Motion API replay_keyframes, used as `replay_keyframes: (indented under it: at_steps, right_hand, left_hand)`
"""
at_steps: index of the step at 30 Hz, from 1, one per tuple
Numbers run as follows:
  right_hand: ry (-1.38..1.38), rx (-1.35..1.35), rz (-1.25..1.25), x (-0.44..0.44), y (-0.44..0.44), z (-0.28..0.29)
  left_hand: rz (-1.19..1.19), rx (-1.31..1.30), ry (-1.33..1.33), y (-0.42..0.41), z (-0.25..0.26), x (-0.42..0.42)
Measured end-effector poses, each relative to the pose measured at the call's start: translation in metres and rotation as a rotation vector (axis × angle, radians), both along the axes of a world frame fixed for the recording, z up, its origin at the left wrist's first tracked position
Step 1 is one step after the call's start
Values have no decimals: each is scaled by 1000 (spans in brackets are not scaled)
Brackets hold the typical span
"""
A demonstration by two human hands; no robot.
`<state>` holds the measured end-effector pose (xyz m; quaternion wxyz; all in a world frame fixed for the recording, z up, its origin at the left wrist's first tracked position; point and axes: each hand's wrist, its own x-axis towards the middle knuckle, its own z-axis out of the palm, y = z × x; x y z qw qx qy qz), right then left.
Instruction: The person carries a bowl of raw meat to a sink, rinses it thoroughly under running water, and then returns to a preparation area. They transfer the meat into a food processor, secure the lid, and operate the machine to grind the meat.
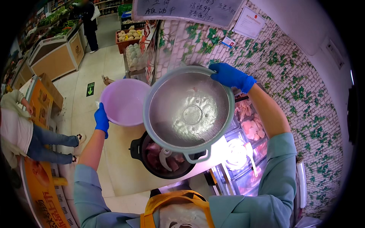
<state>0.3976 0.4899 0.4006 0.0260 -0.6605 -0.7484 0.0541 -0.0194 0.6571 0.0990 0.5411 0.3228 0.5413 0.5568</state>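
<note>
My left hand, in a blue glove, grips the left rim of a pale purple plastic basin. My right hand, also gloved in blue, holds the upper right rim of a large metal colander with a grey-green plastic rim and handle. The colander is raised, and its left edge overlaps the basin. Only a small pinkish scrap shows inside it. Below, a black chopper bowl stands on the pale worktop. Chunks of raw meat lie in it around a curved blade. The colander hides its far right part.
Trays of raw meat line the right side, with a white paddle over them. An ivy-patterned wall rises beyond. Egg trays stand ahead. One person is at the left, another farther off by vegetable stands.
</note>
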Motion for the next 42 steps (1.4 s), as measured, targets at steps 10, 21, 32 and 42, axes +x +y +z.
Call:
replay_keyframes:
  at_steps: [10,21,32,42]
  right_hand:
    - [-22,-127,-22,-50,-11,5]
    - [-160,-285,-207,-107,-49,98]
    - [1435,-198,-23,-53,-161,-8]
    - [1354,20,-411,-3,-186,-45]
  left_hand:
    - [63,631,892,-49,41,26]
    - [-757,-296,-901,-295,73,169]
    - [-837,-728,-1273,-421,50,236]
    - [-956,-586,-1059,-414,104,191]
